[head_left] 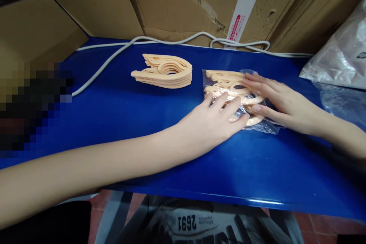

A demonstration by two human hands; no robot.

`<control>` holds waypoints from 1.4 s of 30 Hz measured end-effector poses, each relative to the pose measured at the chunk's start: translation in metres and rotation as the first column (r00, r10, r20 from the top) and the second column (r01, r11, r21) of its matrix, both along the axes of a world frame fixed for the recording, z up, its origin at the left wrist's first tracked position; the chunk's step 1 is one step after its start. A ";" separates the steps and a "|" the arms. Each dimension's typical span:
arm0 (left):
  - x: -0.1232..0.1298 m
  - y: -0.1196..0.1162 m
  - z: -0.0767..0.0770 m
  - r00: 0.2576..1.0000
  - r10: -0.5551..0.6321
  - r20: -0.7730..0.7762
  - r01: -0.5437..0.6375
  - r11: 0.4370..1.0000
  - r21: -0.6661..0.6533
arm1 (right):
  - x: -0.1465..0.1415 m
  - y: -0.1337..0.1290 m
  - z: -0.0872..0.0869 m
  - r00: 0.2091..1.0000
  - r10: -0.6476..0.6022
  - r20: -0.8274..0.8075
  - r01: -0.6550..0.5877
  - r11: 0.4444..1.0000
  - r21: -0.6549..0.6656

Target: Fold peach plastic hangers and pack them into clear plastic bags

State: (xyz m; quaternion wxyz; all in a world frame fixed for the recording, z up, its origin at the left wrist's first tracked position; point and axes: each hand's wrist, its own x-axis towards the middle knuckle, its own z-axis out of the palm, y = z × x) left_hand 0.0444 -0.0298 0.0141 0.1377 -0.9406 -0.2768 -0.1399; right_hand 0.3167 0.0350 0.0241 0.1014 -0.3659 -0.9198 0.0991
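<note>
Bag (pixel 244 100) lies directly beneath the spread fingers (pixel 220 102).

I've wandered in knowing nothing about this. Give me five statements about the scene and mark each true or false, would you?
1. The left hand and right hand both touch a clear plastic bag holding curved cream-coloured pieces. True.
2. An unbagged stack of curved cream-coloured pieces lies left of the bag. True.
3. The left hand grips that stack. False: neither hand touches it.
4. The tabletop is red. False: it is a glossy blue tabletop.
5. A white cable lies on it. True.
</note>
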 end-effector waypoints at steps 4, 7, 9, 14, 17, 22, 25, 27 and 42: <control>0.010 0.008 -0.001 1.000 0.030 -0.009 -0.030 1.000 -0.002 | -0.005 0.007 -0.003 0.999 -0.036 -0.018 0.037 0.999 0.025; 0.017 0.015 0.001 0.998 0.060 -0.025 -0.062 0.995 -0.081 | -0.009 0.011 -0.005 0.995 -0.091 -0.042 0.093 0.995 0.039; 0.021 0.018 0.003 0.997 0.069 -0.042 -0.074 0.989 -0.128 | -0.011 0.012 -0.006 0.993 -0.112 -0.031 0.114 0.992 0.060; 0.023 0.018 0.005 0.994 0.072 -0.077 -0.083 0.984 -0.159 | -0.015 0.009 -0.006 0.991 -0.128 0.042 0.122 0.984 0.127; 0.021 0.016 0.007 0.992 0.069 -0.105 -0.089 0.977 -0.191 | -0.020 0.007 -0.006 0.988 -0.134 0.073 0.122 0.980 0.158; 0.010 0.013 0.014 0.995 0.018 -0.097 -0.043 0.964 -0.261 | -0.027 0.004 -0.009 0.984 -0.157 0.089 0.134 0.966 0.219; -0.005 0.019 0.023 0.999 -0.004 -0.031 -0.004 0.971 -0.238 | -0.028 0.003 -0.009 0.995 -0.035 0.090 0.013 0.971 0.238; -0.020 0.029 0.029 1.000 0.022 0.000 -0.022 0.975 -0.220 | -0.031 0.001 -0.009 0.994 0.020 0.104 -0.045 0.968 0.245; -0.138 0.093 0.025 0.975 0.209 0.075 -0.182 0.946 -0.269 | -0.030 0.090 -0.005 0.965 -0.214 0.154 0.176 0.957 0.229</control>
